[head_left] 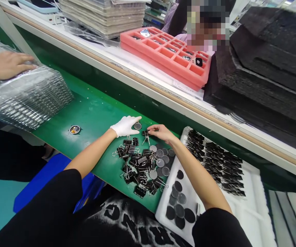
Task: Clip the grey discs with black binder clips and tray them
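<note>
My left hand (126, 126), in a white glove, grips a small round disc-like part (137, 126) with a dark face and a metallic rim. Just to its right, my bare right hand (160, 132) pinches a black binder clip (145, 132) whose wire handles point down. The clip is close beside the round part; whether they touch I cannot tell. Below both hands lies a loose pile of black binder clips (140, 161). Grey round discs (165, 159) are spread at the pile's right side. Farther left on the green table sits a watch-like round part (74, 129).
A white foam tray (253, 212) at the right bears rows of binder clips (212, 154) and dark discs (179, 210). Another person's hand (9, 64) rests on stacked clear plastic trays (40, 96). Behind the ledge (107, 63) are a pink foam tray (163, 65), black foam (271, 68) and a person.
</note>
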A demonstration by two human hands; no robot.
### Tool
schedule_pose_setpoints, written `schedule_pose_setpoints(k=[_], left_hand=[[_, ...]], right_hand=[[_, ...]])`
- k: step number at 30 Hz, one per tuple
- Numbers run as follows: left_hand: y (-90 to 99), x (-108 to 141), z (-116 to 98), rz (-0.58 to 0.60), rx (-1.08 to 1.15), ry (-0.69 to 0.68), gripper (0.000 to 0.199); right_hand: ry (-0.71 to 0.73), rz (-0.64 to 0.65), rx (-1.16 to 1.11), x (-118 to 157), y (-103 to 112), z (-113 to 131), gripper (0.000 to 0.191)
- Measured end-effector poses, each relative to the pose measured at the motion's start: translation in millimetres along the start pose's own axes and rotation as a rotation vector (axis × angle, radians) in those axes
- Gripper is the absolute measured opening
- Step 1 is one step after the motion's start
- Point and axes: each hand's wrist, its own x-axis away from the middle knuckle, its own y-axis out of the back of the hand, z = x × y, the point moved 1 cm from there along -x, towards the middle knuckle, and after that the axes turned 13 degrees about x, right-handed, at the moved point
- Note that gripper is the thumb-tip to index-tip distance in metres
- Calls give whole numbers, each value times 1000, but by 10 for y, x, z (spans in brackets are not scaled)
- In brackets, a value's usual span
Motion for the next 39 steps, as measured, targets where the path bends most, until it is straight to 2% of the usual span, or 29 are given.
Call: schedule_pose_setpoints(k=[3, 6, 9, 11, 12, 15, 17, 19, 21, 24, 27, 30, 32, 36, 38, 39], left_hand=[[-25, -29, -23, 0, -2, 31, 80], [-35, -19, -54, 2, -10, 24, 77], [3, 37, -160, -131, 32, 15, 62], [46, 84, -281, -240, 118, 15, 57], [65, 106, -348, -259, 172, 5, 59], [91, 150, -515, -191, 342, -9, 63], [83, 163, -560, -168, 450, 40, 52], [54, 162, -557, -197, 557, 87, 45], [6, 147, -531, -213, 667, 89, 44], [-72, 109, -487, -218, 843, 97, 49], [-80, 84, -462, -199, 941, 101, 50], [12, 116, -461, -143, 830, 69, 49], [80, 167, -485, -70, 613, -1, 52], [95, 252, -556, 142, 149, -219, 53], [81, 249, -546, 186, 109, -306, 44], [85, 233, -519, 171, 128, -325, 39]], right_hand=[[13, -29, -101, -55, -2, 68, 27], [39, -87, -209, -11, -102, 72, 32], [54, -161, -316, 66, -193, 46, 34], [43, -192, -485, 101, -230, 47, 35], [35, -194, -601, 111, -247, 58, 35], [36, -187, -898, 128, -305, 120, 36], [76, -237, -937, 138, -349, 160, 32], [119, -341, -929, 153, -396, 178, 27], [143, -437, -926, 168, -446, 175, 25], [164, -508, -968, 186, -499, 152, 25], [152, -509, -1039, 199, -473, 108, 26], [93, -427, -1089, 212, -351, 24, 27], [72, -397, -1009, 215, -237, -48, 25], [111, -336, -349, 185, -62, -141, 24], [137, -284, -103, 156, -35, -136, 24], [149, -265, -39, 140, -37, -119, 22]])
